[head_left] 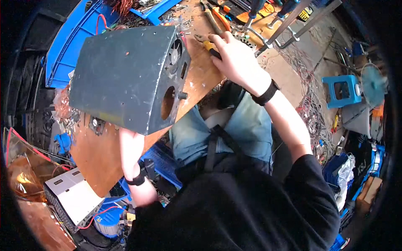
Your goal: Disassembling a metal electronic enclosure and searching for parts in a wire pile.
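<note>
A dark grey metal case stands tilted over the wooden board in front of me. Its right end has a small fan, a large round hole and a short black knob. My left hand reaches under the case's near edge, where its fingers are hidden. Just right of the case, my right hand is closed around the yellow-and-black handles of a pair of pliers. The jaws point toward the case's upper right corner, apart from it.
The wooden board extends beneath the case. A blue bin stands at far left, and orange-handled pliers lie at the back. Bar clamps stick up at back right. A blue stool and tangled wires are farther right.
</note>
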`<move>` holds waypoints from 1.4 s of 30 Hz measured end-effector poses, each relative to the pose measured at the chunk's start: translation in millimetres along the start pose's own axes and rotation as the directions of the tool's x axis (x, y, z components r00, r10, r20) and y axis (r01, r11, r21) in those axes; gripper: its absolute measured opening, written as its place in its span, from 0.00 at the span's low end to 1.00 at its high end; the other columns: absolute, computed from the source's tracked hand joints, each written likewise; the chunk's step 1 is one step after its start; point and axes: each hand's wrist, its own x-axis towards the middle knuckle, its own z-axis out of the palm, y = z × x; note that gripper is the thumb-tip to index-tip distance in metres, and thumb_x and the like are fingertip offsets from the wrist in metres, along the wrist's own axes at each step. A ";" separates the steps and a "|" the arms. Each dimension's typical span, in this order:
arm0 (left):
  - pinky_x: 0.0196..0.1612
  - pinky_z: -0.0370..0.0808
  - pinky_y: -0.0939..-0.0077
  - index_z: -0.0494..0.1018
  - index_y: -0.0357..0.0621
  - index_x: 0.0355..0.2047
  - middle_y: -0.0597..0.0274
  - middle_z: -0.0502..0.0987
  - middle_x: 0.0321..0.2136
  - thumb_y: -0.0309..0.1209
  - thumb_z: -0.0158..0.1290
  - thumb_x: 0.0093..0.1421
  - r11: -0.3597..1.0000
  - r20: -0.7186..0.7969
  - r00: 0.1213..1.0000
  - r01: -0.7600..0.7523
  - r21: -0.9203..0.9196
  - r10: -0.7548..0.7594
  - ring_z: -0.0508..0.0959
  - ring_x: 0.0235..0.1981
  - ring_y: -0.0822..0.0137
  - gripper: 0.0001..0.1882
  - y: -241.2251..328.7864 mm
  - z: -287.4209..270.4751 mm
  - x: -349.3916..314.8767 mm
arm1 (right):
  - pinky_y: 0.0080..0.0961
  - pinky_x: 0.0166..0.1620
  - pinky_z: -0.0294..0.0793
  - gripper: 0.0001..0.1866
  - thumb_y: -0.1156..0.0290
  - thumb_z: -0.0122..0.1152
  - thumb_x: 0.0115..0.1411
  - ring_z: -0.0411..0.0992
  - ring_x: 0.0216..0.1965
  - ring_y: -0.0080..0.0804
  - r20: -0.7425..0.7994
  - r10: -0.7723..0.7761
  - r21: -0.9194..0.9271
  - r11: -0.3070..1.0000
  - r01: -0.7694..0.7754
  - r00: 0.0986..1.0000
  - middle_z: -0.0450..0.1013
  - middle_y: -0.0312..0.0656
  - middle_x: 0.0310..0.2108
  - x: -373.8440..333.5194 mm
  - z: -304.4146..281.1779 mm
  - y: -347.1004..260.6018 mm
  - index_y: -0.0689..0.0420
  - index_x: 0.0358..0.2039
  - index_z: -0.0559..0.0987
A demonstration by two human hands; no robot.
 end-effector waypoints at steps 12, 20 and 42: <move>0.41 0.69 0.73 0.68 0.42 0.50 0.57 0.73 0.47 0.23 0.47 0.73 0.860 -0.347 0.936 -0.127 -0.494 -0.061 0.72 0.35 0.72 0.08 12.4 37.2 -94.7 | 0.43 0.59 0.70 0.28 0.68 0.63 0.56 0.70 0.53 0.50 -0.178 -0.086 0.305 0.942 0.138 0.980 0.74 0.51 0.48 11.2 20.7 -26.9 0.62 0.57 0.74; 0.43 0.69 0.72 0.63 0.32 0.61 0.58 0.73 0.41 0.27 0.45 0.73 0.864 -0.514 0.847 -0.355 -0.356 0.136 0.70 0.35 0.71 0.18 58.1 54.1 -79.3 | 0.42 0.56 0.70 0.29 0.65 0.62 0.60 0.70 0.52 0.53 -0.162 0.050 0.600 0.798 0.058 0.986 0.73 0.57 0.47 2.6 21.8 -65.9 0.66 0.59 0.70; 0.33 0.66 0.75 0.64 0.39 0.56 0.60 0.71 0.30 0.36 0.48 0.69 0.801 -0.313 0.949 -0.215 -0.559 0.036 0.70 0.29 0.70 0.20 66.0 76.3 -104.2 | 0.33 0.52 0.77 0.23 0.66 0.65 0.66 0.78 0.46 0.39 0.208 -0.104 0.968 0.165 -0.189 0.973 0.78 0.49 0.43 -91.0 -37.0 -149.0 0.64 0.57 0.75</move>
